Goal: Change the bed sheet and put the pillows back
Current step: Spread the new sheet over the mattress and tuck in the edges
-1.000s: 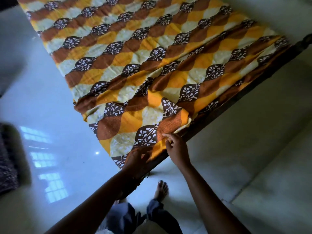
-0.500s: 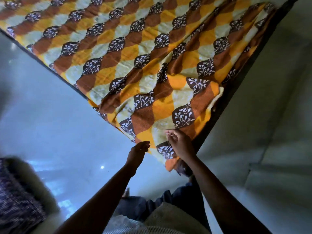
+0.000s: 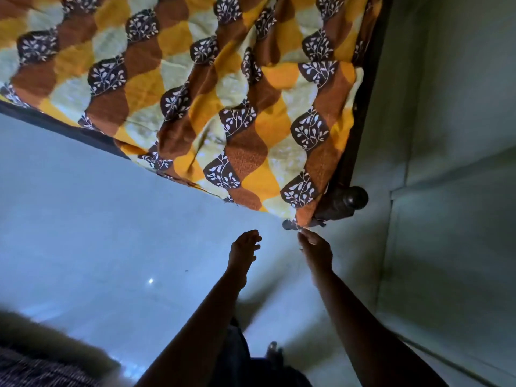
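1. low at the far left i see a blurred dark patterned cloth [image 3: 42, 367], with glossy floor [image 3: 83, 219] beyond it.
2. the bed sheet [image 3: 223, 93], scalloped in orange, brown and cream with white leaf sprigs, lies spread over the bed, its near corner hanging off the edge.
3. the left grip [image 3: 244, 247] hangs over the floor with fingers loosely curled, clear of the sheet and holding nothing.
4. the right grip [image 3: 315, 250] has its fingertips [image 3: 304, 234] at that hanging corner; i cannot tell if they pinch it.
5. just right of the corner stands the dark round-topped bed post [image 3: 354, 198].

I see a bed sheet [image 3: 195, 79] of matt, creased printed cloth, a bedpost [image 3: 349, 202] of dark, faintly shiny wood, and a smooth, glossy floor [image 3: 83, 219].
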